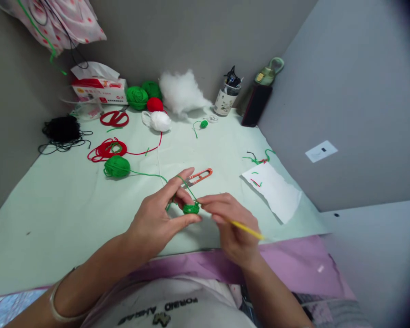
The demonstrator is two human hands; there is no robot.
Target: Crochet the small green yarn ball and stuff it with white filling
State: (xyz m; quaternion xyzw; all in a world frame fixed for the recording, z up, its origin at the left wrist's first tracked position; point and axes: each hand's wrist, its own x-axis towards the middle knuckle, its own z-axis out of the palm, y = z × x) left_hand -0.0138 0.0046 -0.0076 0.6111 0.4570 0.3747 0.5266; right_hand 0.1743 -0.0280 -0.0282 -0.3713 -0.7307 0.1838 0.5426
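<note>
My left hand (157, 214) pinches a small green crochet piece (191, 209) between thumb and fingers. Green yarn runs over its raised index finger, back to a green yarn ball (116, 166) on the left. In my right hand (234, 225) is a crochet hook (246, 229) with a yellow handle, gripped like a pencil. The hook's tip meets the upper right edge of the green piece, where the fingers partly hide it. Just beyond my left fingers lie orange thread snips (201, 176) on the table.
Red yarn (114, 149), red scissors (115, 118), black yarn (61, 130) and a tissue box (112, 92) lie at the left. Behind are a white yarn ball (160, 121), stuffing (182, 93), a pen jar (227, 100) and a bottle (258, 102). Torn paper (276, 193) lies right.
</note>
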